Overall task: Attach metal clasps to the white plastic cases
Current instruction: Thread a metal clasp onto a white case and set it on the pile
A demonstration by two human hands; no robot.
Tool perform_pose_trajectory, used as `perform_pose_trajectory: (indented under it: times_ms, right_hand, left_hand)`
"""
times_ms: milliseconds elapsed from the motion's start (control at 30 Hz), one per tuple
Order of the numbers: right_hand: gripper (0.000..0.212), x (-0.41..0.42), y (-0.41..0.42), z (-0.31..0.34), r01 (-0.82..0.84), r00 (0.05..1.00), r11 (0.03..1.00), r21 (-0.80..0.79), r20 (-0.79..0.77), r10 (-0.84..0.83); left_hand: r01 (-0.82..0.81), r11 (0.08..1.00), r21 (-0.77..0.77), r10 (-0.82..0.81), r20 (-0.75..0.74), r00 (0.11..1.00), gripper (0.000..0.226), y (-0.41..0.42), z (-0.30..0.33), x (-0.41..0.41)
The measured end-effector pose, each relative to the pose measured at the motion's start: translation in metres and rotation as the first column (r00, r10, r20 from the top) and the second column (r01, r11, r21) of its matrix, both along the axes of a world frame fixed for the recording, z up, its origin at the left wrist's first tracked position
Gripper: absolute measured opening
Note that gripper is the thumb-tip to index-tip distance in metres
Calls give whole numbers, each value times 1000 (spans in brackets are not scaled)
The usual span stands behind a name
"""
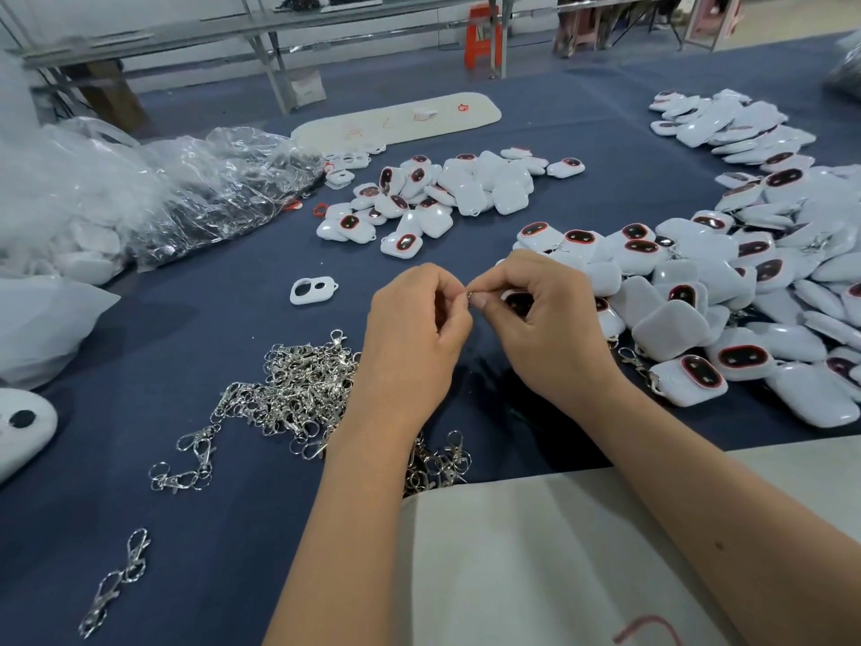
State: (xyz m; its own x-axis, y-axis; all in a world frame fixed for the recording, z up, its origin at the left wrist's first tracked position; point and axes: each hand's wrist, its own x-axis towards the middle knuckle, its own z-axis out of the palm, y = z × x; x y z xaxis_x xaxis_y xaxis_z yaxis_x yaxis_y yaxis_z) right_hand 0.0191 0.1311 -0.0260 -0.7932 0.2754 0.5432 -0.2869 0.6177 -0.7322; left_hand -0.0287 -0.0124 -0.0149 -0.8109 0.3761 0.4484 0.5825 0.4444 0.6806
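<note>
Clasp fitting at frame centre.
Left hand (414, 328) and right hand (540, 314) pinch a metal clasp ring (469, 296); right also grips white case (518, 303). Clasp pile (298, 389) lower left.

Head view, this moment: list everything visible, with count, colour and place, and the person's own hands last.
Table cover: one, dark blue, across the view.
Metal clasps: a large heap plus strays, silver, front left.
White plastic cases: too many to count, white with dark red-rimmed windows, heaped at right.
Middle pile of cases: a few dozen, white, centre back.
Loose case frame: one, white, left of the hands.
Plastic bags: several, clear, at left.
Padded board: one, cream, far centre.
Stool: one, orange, background.
Cloth: one, beige, front right.
Left hand: pinches a small metal ring.
Right hand: holds a case and pinches the ring.
</note>
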Motion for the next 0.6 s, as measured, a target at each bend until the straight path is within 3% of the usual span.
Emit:
perform_pose_trajectory:
  times_ms: [333, 500, 600]
  right_hand:
    - [14, 0, -4, 1, -33, 987, 990, -136, 154, 54]
    - [30, -4, 1, -4, -2, 989, 916, -401, 136, 62]
    - [34, -7, 5, -8, 54, 995, 892, -449, 103, -9]
  left_hand:
    - [31, 999, 16, -30, -69, 997, 9, -1, 0, 2]
    - [50, 999, 2, -50, -62, 997, 10, -1, -1, 1]
    - [80, 997, -1, -80, -42, 996, 13, 1, -3, 2]
